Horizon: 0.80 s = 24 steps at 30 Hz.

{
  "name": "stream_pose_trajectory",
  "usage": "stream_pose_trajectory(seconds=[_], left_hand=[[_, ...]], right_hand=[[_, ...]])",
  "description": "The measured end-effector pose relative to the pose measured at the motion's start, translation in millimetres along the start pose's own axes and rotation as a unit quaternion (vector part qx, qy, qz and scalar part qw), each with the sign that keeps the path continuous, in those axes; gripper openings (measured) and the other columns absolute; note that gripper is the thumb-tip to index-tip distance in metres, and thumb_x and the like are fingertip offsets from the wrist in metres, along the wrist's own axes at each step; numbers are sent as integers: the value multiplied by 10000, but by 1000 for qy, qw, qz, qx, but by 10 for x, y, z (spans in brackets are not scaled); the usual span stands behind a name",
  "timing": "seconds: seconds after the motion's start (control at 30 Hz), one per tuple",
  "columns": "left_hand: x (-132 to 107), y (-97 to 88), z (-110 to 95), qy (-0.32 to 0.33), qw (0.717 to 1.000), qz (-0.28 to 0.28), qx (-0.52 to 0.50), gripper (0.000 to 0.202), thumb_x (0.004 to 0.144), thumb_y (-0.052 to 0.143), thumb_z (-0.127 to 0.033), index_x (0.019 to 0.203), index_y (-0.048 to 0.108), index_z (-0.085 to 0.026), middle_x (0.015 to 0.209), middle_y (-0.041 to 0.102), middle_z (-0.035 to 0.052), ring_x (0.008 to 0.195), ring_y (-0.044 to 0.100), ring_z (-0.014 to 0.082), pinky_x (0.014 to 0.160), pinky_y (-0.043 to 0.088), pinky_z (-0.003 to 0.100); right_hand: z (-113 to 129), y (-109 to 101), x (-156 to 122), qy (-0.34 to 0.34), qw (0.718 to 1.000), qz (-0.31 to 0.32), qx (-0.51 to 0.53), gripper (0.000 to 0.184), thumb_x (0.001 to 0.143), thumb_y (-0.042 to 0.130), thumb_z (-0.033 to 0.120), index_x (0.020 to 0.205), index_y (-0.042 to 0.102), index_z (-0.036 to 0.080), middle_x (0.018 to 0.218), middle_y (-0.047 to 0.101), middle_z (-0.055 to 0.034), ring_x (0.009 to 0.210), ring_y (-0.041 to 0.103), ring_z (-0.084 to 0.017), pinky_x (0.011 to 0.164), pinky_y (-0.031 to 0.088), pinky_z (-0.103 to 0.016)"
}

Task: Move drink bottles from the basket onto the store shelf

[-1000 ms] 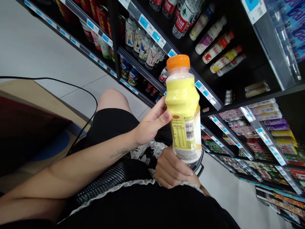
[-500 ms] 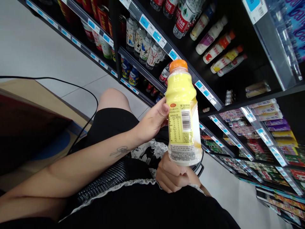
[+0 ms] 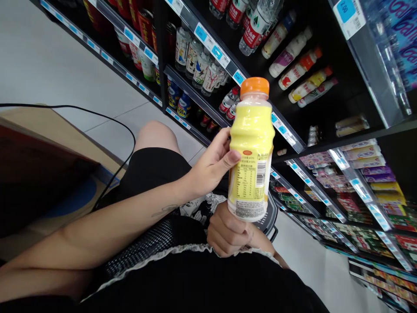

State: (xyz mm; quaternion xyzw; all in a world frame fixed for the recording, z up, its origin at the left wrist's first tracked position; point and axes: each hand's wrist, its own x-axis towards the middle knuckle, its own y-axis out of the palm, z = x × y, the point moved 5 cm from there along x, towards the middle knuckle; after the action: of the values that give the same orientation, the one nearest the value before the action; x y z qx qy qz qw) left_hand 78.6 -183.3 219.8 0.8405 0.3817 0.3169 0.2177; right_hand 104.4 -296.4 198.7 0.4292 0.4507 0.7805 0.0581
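A drink bottle (image 3: pixel 250 130) with an orange cap and a yellow label stands nearly upright before me, its printed table and barcode towards me. My left hand (image 3: pixel 215 165) grips it from the left, the thumb lying across the front of the label. The other left fingers go behind the bottle, partly out of sight. Just under the bottle's base is my right hand (image 3: pixel 228 232), fingers curled in a fist close to my lap. Whether it touches the base I cannot tell, and what lies inside the fist is hidden.
Ahead, a dark shelf (image 3: pixel 208 41) carries water bottles and a row of small drink bottles (image 3: pixel 298 69). More shelves of packets (image 3: pixel 368 165) run off to the right. A black cable (image 3: pixel 81 108) crosses on the left above an open cardboard box (image 3: pixel 42 116).
The bottle has shifted a little to the right and turned slightly. My left thumb now reaches further over the label. My right hand has moved slightly left and up.
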Motion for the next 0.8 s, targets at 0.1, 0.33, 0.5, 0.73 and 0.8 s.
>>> stream_pose_trajectory(seconds=[0.1,0.33,0.5,0.73,0.8], left_hand=[[-4,8,-32,15,1000,10,13,606,912,660,-628,1339,549,-213,1287,698,94,1217,664,254,1026,559,374],[-21,31,-80,26,999,16,31,588,924,656,-611,1342,547,-212,1213,711,82,1217,663,254,1027,562,371],[-25,49,-75,16,999,23,24,595,930,645,-615,1356,527,-217,1222,711,84,1226,662,256,1021,565,369],[-43,26,-46,3,1000,1,26,629,916,654,-632,1367,527,-213,1255,692,89,1314,613,289,1068,552,414],[-46,23,-52,1,1000,-6,24,635,913,664,-625,1371,528,-207,1279,683,96,1350,585,299,1116,522,444]], right_hand=[[-50,4,41,-55,997,49,25,328,1037,329,217,730,444,228,399,434,77,287,396,-72,384,380,-189],[-41,95,203,-9,997,-80,21,400,993,464,199,607,371,245,313,310,123,229,201,-42,320,203,-178],[-46,118,284,-9,997,-53,50,422,976,500,225,572,381,235,313,343,117,210,238,-35,328,234,-172],[-39,154,231,-6,994,-108,23,454,1015,487,288,587,341,248,307,275,127,207,175,-41,303,156,-192],[-54,110,181,-9,996,-88,12,427,1020,463,276,606,358,250,318,301,122,212,211,-48,314,195,-191]])
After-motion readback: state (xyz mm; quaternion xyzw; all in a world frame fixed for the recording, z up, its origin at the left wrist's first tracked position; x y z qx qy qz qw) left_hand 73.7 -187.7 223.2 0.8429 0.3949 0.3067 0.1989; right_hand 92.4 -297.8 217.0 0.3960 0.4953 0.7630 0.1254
